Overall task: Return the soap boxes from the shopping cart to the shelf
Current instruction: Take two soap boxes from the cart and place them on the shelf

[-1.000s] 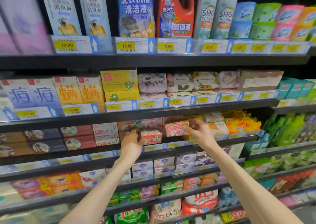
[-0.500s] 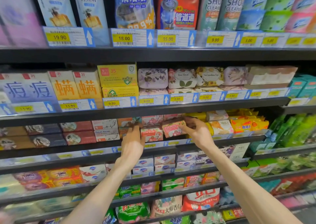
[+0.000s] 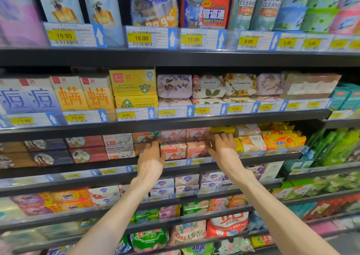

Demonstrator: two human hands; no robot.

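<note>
Two pink Goat Soap boxes [image 3: 173, 150] [image 3: 196, 149] stand side by side in the front row of the middle shelf [image 3: 81, 170], with more pink boxes [image 3: 185, 134] stacked behind them. My right hand [image 3: 223, 150] pinches the right end of the right-hand pink box, thumb low and fingers over its top. My left hand [image 3: 151, 158] reaches in just left of the pink boxes, its straight fingers touching an orange soap box [image 3: 145, 137]. The shopping cart is out of view.
White Goat Soap boxes [image 3: 119, 146] and dark red boxes [image 3: 87, 149] sit to the left, yellow soap packs [image 3: 251, 142] to the right. The shelf above [image 3: 175, 125] overhangs closely. Lower shelves hold more soap and detergent bags.
The right hand has brought the tilted pink box down and level into the front row beside the other one. The left hand stays at the shelf. The camera has moved closer.
</note>
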